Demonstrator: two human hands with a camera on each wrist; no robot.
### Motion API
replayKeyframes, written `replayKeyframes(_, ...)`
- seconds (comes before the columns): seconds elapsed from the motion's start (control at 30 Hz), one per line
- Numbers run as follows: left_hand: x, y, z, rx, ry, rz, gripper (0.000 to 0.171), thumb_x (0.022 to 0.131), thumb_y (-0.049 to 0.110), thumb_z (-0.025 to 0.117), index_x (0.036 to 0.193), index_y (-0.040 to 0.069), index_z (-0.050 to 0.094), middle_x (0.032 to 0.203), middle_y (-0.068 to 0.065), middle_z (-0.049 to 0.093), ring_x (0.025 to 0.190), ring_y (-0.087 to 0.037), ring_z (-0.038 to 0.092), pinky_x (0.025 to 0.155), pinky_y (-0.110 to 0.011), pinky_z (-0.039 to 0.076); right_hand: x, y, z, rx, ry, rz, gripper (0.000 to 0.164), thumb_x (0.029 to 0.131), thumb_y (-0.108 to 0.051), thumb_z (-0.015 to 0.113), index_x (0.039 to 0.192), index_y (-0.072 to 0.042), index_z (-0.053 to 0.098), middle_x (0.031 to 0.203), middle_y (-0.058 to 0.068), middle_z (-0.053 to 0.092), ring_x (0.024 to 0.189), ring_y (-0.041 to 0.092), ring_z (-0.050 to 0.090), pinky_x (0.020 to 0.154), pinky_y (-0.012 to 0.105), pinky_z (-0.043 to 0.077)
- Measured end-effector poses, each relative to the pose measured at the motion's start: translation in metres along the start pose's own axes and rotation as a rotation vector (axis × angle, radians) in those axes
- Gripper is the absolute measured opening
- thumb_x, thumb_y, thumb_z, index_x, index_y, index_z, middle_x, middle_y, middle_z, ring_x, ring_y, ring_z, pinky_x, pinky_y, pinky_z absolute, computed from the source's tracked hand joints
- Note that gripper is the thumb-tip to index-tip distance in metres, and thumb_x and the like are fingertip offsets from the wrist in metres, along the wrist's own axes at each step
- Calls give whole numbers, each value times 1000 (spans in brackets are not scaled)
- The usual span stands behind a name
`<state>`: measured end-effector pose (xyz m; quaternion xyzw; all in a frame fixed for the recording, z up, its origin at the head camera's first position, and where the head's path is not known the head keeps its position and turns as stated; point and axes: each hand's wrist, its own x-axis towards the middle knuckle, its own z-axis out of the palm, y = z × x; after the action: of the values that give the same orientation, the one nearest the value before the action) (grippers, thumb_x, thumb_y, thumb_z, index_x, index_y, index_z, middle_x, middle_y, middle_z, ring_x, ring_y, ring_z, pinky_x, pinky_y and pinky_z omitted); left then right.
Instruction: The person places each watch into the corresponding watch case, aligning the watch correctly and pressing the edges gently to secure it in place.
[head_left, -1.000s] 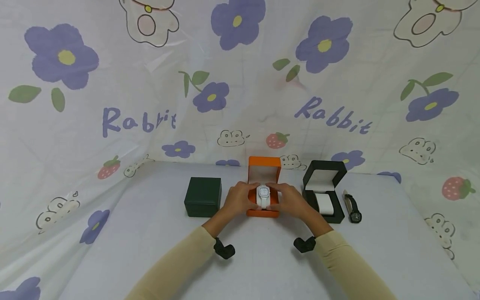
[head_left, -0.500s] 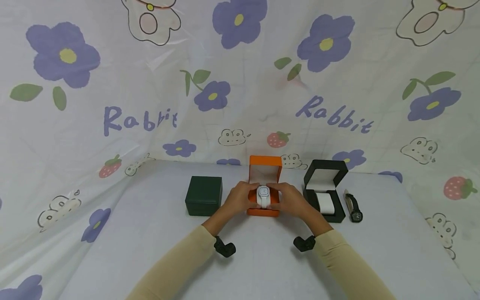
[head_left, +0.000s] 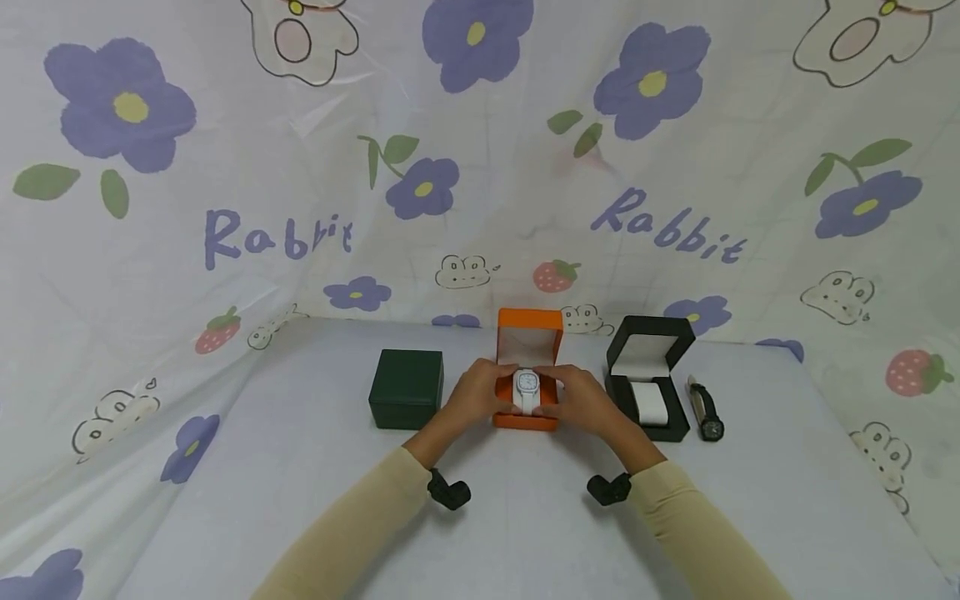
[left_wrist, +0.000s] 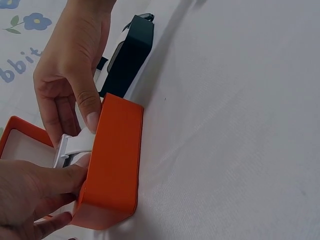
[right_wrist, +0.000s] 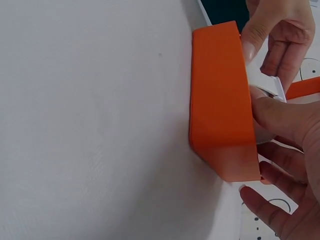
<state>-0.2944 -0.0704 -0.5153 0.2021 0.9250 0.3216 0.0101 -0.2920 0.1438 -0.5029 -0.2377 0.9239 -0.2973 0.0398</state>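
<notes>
A white watch (head_left: 528,383) sits inside an open orange watch box (head_left: 529,422), its square dial facing up. From the left side my left hand (head_left: 476,390) grips the watch, thumb low by the strap and fingers near the top. My right hand (head_left: 587,400) holds it from the other side in the same way. In the left wrist view the white strap (left_wrist: 80,142) shows between the two thumbs, just inside the orange front wall (left_wrist: 117,155). The right wrist view shows the right thumb (right_wrist: 277,112) pressed against the watch behind that wall. Part of the watch's cushion is hidden by the hands.
Left of the orange box stands a closed dark green box (head_left: 407,390). An open black watch box (head_left: 677,417) with a white cushion (head_left: 649,403) is on the right. Beside it lies a black watch (head_left: 707,412). A patterned cloth (head_left: 480,167) hangs behind the white table (head_left: 517,533).
</notes>
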Motion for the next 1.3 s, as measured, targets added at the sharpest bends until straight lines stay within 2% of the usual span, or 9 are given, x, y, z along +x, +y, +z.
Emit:
replayKeyframes(0.1,1,0,-3,12,-16,7,65,78,20,91,137,11,65,125,-7,68,111,-24,58,100,-39,52,0,-1,0,7,10,-16,66,81,-21,88,140,-7,62,135,11,65,123,32,59,103,54,50)
replayKeyframes(0.27,1,-1,-9,12,-41,99,61,80,16,89,135,8,66,127,-7,69,111,-24,61,102,-36,52,1,1,-1,9,8,-49,61,85,-20,85,140,-8,62,135,11,65,120,31,60,97,52,55)
replayKeyframes(0.37,1,-2,-12,17,-57,130,61,81,14,87,136,5,64,130,-9,68,115,-25,62,104,-37,51,2,2,-1,5,1,-57,60,86,-20,83,141,-7,61,135,12,64,120,30,60,95,51,56)
replayKeyframes(0.57,1,-3,-12,28,-72,114,63,83,15,86,140,3,60,135,-10,65,124,-24,61,109,-37,48,2,2,-2,3,-3,-43,61,86,-21,83,141,-6,61,135,13,64,118,29,61,93,49,58)
replayKeyframes(0.87,-2,-2,-8,27,-29,90,59,83,18,86,138,8,64,129,-7,68,116,-22,60,105,-36,50,2,0,-3,25,13,-61,60,85,-20,85,139,-6,62,132,12,66,118,29,61,94,50,56)
replayKeyframes(1.03,-3,-2,-7,29,-18,63,61,84,20,85,140,9,63,133,-7,66,120,-22,60,107,-38,49,2,-2,-5,11,10,-46,61,86,-22,84,140,-5,61,134,14,64,118,29,60,95,50,56)
replayKeyframes(1.17,-9,-5,-3,-32,14,31,64,87,19,83,145,8,57,145,-10,58,132,-26,55,112,-40,45,-2,-2,-8,34,17,-42,60,87,-24,83,140,-7,61,137,13,63,121,31,60,93,50,57)
replayKeyframes(1.3,-20,-9,6,-156,67,5,74,88,19,82,152,5,46,158,-15,40,144,-29,41,114,-41,42,-9,-4,-14,40,78,-37,49,92,-24,78,136,-8,65,135,13,64,116,33,63,88,48,59)
